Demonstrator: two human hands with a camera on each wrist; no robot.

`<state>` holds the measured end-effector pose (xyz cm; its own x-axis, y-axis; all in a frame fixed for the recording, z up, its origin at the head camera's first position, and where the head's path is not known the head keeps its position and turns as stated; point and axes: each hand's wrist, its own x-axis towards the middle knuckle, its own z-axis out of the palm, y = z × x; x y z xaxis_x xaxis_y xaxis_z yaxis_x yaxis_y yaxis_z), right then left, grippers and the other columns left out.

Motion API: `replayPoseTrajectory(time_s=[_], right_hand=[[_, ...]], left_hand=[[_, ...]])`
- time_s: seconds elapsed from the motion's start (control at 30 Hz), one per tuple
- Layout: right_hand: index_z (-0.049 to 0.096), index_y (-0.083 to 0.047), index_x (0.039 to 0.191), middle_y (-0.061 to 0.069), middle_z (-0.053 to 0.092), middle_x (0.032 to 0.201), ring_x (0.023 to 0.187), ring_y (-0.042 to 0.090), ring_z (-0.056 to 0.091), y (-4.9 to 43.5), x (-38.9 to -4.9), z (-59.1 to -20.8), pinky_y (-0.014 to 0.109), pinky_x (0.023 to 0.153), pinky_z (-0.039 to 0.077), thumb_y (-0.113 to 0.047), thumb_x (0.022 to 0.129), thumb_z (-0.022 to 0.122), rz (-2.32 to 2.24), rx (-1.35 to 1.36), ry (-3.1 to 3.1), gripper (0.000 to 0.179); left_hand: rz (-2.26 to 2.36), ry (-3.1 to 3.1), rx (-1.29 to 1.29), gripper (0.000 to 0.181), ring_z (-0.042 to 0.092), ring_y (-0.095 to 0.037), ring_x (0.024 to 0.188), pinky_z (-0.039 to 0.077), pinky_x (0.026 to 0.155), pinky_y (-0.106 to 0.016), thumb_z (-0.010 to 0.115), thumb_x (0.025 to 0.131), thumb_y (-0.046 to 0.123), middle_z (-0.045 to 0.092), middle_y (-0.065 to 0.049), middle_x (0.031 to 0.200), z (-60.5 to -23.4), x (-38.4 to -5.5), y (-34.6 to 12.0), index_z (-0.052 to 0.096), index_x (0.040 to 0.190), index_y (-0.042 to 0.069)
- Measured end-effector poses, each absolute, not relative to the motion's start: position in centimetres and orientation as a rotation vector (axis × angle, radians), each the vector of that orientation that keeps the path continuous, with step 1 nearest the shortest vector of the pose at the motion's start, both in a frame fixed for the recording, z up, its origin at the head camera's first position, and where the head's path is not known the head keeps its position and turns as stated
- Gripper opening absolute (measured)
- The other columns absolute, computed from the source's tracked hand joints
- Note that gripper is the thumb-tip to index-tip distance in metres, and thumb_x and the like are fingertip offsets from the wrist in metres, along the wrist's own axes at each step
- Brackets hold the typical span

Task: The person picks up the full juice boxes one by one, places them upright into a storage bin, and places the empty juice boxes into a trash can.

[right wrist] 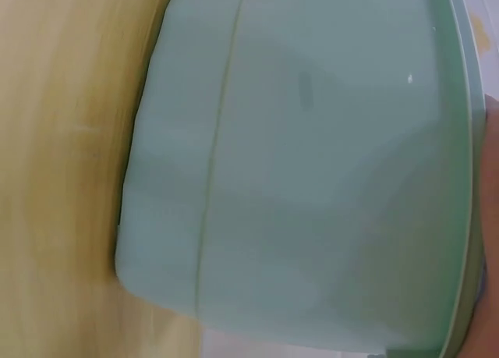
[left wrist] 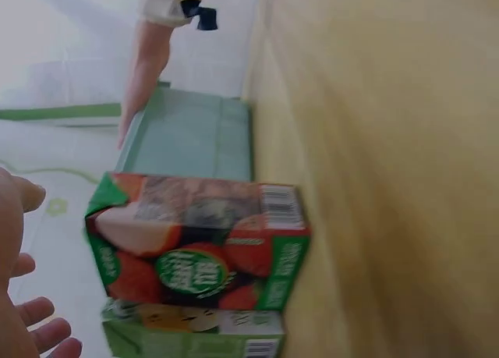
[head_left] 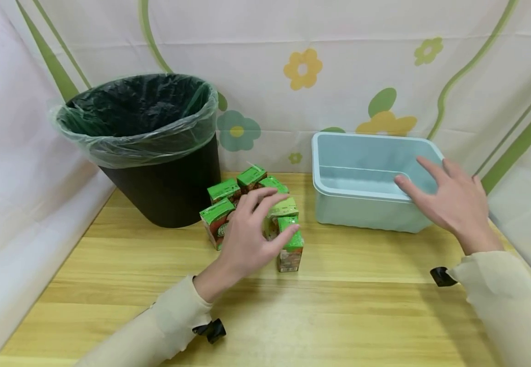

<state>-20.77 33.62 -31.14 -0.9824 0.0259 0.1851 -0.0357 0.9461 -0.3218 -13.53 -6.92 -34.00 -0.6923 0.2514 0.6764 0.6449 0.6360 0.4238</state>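
Note:
Several small drink cartons with green tops stand in a cluster in the middle of the table. My left hand [head_left: 250, 232] hovers over them, fingers spread and lightly bent, partly hiding some. Nearest its thumb is a red-and-green carton [head_left: 290, 259] with fruit pictures; the left wrist view shows this carton [left wrist: 195, 253] apart from the fingers, beside a paler green carton [left wrist: 187, 344]. At the right, my right hand [head_left: 459, 201] is over the near right corner of a light blue plastic bin [head_left: 366, 210], fingers extended. Whether it touches the rim is unclear.
A black trash can [head_left: 164, 188] lined with a translucent green bag [head_left: 155, 148] stands at the back left, close to the cartons. A white flower-patterned cloth [head_left: 265, 66] hangs behind the wooden table [head_left: 338, 306], with white cloth at both sides.

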Motion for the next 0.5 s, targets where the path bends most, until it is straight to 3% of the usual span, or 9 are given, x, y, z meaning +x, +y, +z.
replayPoseTrajectory(time_s=[0.1, 0.33, 0.5], right_hand=[[0.023, -0.03, 0.171, 0.031, 0.01, 0.175, 0.162, 0.054, 0.01, 33.6, -20.5, -31.4, 0.082, 0.122, -0.003, -0.075, 0.1, 0.045, 0.518, -0.007, -2.893, 0.086], [0.025, -0.026, 0.171, 0.03, 0.017, 0.174, 0.16, 0.054, 0.018, 33.7, -20.3, -31.8, 0.081, 0.114, 0.012, -0.074, 0.1, 0.045, 0.483, -0.035, -2.856, 0.088], [0.025, -0.025, 0.171, 0.027, 0.016, 0.175, 0.161, 0.053, 0.017, 33.8, -20.2, -31.9, 0.083, 0.117, 0.007, -0.074, 0.1, 0.044, 0.489, -0.051, -2.85, 0.088]], left_hand=[[-0.85, -2.303, -0.726, 0.054, 0.061, -0.028, 0.125, 0.056, 0.09, -0.043, 0.085, 0.089, 0.039, 0.063, -0.012, 0.142, -34.6, -13.0, -6.8, 0.07, 0.135, 0.015], [-0.787, -2.355, -0.742, 0.051, 0.06, -0.023, 0.118, 0.055, 0.095, -0.038, 0.087, 0.086, 0.048, 0.062, -0.004, 0.133, -35.3, -12.0, -6.0, 0.073, 0.124, 0.017], [-0.771, -2.378, -0.726, 0.05, 0.06, -0.021, 0.114, 0.056, 0.087, -0.033, 0.09, 0.083, 0.046, 0.062, -0.003, 0.125, -35.7, -11.8, -5.7, 0.073, 0.119, 0.016]])
